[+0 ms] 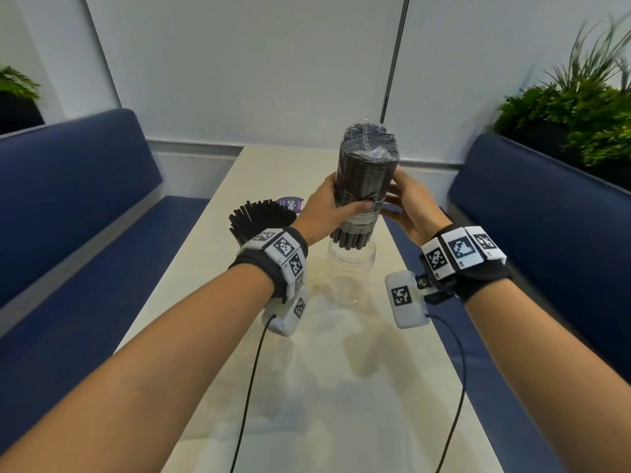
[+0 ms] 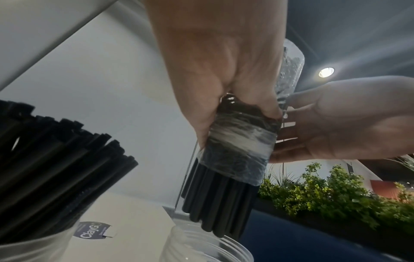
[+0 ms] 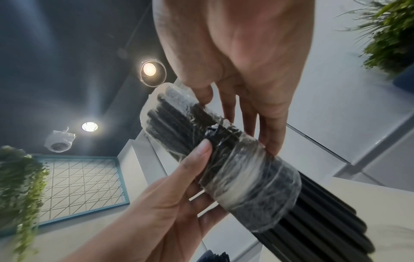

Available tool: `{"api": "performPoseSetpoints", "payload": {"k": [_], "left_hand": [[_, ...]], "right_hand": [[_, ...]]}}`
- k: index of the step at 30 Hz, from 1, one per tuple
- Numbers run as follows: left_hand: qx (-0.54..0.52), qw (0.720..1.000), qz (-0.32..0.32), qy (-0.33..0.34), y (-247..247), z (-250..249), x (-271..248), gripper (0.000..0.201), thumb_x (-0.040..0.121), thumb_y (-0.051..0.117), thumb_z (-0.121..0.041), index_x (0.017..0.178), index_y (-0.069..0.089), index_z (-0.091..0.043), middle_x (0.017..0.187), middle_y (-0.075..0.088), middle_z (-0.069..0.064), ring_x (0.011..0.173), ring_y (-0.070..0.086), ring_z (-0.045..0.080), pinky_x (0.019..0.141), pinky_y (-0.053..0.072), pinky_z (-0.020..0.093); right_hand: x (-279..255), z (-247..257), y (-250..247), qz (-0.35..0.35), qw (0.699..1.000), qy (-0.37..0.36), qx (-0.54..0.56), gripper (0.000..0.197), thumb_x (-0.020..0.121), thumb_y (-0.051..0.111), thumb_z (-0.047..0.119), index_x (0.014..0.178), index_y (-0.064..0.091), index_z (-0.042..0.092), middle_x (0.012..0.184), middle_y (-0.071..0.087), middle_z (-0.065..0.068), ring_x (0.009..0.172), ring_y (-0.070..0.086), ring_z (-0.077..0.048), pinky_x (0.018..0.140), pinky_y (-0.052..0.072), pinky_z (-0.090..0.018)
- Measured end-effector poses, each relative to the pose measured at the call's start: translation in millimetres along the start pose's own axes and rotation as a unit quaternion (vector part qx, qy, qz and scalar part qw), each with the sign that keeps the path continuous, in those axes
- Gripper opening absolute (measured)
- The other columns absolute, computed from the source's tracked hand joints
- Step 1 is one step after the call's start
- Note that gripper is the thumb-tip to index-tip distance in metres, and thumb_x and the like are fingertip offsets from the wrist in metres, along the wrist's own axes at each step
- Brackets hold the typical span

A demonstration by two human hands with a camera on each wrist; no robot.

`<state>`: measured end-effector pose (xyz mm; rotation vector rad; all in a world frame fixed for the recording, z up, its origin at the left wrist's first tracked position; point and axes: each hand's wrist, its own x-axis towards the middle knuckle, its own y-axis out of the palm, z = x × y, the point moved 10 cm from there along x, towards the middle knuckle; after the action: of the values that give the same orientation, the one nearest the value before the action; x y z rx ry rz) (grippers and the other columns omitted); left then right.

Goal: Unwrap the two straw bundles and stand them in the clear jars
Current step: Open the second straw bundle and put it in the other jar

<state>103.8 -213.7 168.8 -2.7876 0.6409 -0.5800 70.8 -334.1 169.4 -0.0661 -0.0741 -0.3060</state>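
Note:
A bundle of black straws in clear plastic wrap stands upright in the air; its bare lower ends hang just over the mouth of an empty clear jar. My left hand grips the bundle's middle, thumb across the front. My right hand lies against its right side with fairly straight fingers. In the left wrist view the left hand holds the wrapped bundle above the jar rim. The right wrist view shows the right hand behind the bundle. A second jar holds loose black straws.
The narrow pale table runs between two blue benches. A round purple label lies behind the filled jar. Green plants stand behind the right bench. Wrist cables hang over the near table.

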Motion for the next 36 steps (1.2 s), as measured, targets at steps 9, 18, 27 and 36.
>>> {"api": "performPoseSetpoints", "payload": {"k": [9,18,27,36], "left_hand": [[-0.017,0.999,0.025,-0.031,19,29,1,0.07,0.082,0.069,-0.023,0.138,0.031,-0.009,0.13,0.051,0.003,0.112,0.047,0.011,0.089,0.041,0.013],[-0.033,0.996,0.059,-0.064,26,38,8,0.089,0.084,0.066,-0.028,0.148,0.004,-0.021,0.149,0.036,0.009,0.134,0.041,0.024,0.112,0.036,0.047],[0.232,0.97,-0.063,0.037,-5,5,22,0.033,0.086,0.063,-0.029,0.113,0.064,-0.009,0.121,0.062,0.01,0.116,0.054,0.024,0.092,0.041,0.03],[0.323,0.944,-0.063,-0.014,-5,8,27,0.027,0.096,0.043,-0.02,0.113,0.059,-0.007,0.115,0.065,0.016,0.106,0.06,0.034,0.087,0.045,0.036]], "right_hand": [[-7,-16,0,0.03,0.999,0.027,-0.019,0.059,0.09,0.022,0.061,0.127,0.049,0.024,0.121,0.057,-0.007,0.108,0.056,-0.018,0.088,0.048,-0.032],[3,-34,15,0.032,0.996,0.066,-0.049,0.047,0.091,0.043,0.046,0.132,0.041,0.022,0.129,0.052,-0.004,0.116,0.05,-0.026,0.089,0.044,-0.048],[19,-44,-4,-0.049,0.994,0.051,-0.083,0.04,0.091,0.05,0.028,0.128,0.048,0.012,0.131,0.054,-0.014,0.118,0.052,-0.029,0.092,0.049,-0.049],[3,-27,24,0.071,0.972,-0.055,-0.217,0.069,0.088,0.056,0.031,0.144,0.02,0.014,0.15,0.03,-0.003,0.136,0.031,-0.017,0.099,0.026,-0.023]]}}
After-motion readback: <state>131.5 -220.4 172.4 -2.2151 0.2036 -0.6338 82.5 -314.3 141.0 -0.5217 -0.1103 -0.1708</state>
